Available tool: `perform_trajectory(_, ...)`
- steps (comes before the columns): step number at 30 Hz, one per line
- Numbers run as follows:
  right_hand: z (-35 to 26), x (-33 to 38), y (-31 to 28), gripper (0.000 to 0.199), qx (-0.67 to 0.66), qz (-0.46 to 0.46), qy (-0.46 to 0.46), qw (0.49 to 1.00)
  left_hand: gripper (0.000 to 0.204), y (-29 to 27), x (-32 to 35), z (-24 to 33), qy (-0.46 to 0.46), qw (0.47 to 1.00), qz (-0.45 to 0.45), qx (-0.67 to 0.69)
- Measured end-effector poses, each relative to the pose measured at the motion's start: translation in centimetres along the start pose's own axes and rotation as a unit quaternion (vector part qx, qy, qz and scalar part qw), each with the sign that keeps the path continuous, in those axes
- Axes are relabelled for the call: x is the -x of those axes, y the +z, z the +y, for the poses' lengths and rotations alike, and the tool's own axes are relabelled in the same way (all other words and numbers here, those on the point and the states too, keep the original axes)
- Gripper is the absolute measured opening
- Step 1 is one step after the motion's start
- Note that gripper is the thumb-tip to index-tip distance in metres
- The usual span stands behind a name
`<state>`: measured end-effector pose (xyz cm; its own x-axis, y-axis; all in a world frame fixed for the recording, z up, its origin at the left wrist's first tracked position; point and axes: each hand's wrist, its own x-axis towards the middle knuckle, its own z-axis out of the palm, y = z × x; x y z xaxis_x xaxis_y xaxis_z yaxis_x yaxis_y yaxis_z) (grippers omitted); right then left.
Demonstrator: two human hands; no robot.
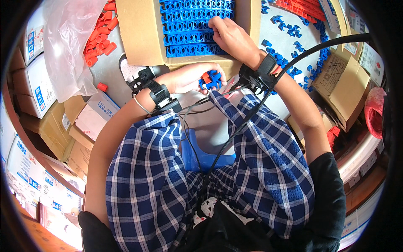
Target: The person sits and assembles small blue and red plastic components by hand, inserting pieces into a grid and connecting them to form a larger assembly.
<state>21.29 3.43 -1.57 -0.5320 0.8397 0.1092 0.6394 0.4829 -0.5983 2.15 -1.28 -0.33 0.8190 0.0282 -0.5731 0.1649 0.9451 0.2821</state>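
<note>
Left hand [191, 79] is curled shut around a small cluster of blue moulded plastic clips with a red plastic piece [211, 80], held low, just in front of the near wall of the open brown cardboard box [140, 33]. Right hand [231, 37] is up inside that box, fingers bent down and pressing on the packed rows of blue plastic clips [195, 27]; whether it pinches a single clip under those fingertips I cannot tell, the knuckles hide it. Judging by the box, the packing looks well along: several tidy rows lie side by side, filling the box from the near wall to the upper edge of the view. Plenty looks left, though: loose blue plastic clips [294, 46] are scattered over the grey surface to the right, and a heap of short orange-red plastic tubes [100, 33] sits left of the box beside a clear plastic bag [69, 42]. The rows run left to right across the box, long axis crosswise to the person, tilting slightly up to the right. The cluster in the left hand is too bunched to read its direction. Black wrist straps [161, 95] sit on both forearms, above blue checked trousers [168, 185].
</note>
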Motion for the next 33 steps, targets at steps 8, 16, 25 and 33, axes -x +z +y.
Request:
perform_trajectory(8, 0.27, 0.29, 0.32, 0.022, 0.017, 0.001, -0.021, 1.000, 0.034, -0.02, -0.23, -0.11, 0.001, 1.000, -0.008, 0.005)
perform_trajectory(16, 0.33, 0.35, 0.38, 0.020, 0.011, 0.008, -0.028, 1.000, 0.034, -0.07, -0.28, -0.13, 0.001, 1.000, -0.014, 0.007)
perform_trajectory(25, -0.08, 0.02, 0.13, 0.022, 0.011, 0.025, -0.021, 0.999, 0.035, -0.10, -0.16, -0.07, 0.003, 1.000, -0.015, 0.021)
perform_trajectory(33, 0.37, 0.25, 0.17, 0.022, 0.027, -0.002, -0.020, 0.999, 0.036, 0.02, -0.22, 0.04, 0.006, 1.000, -0.012, 0.014)
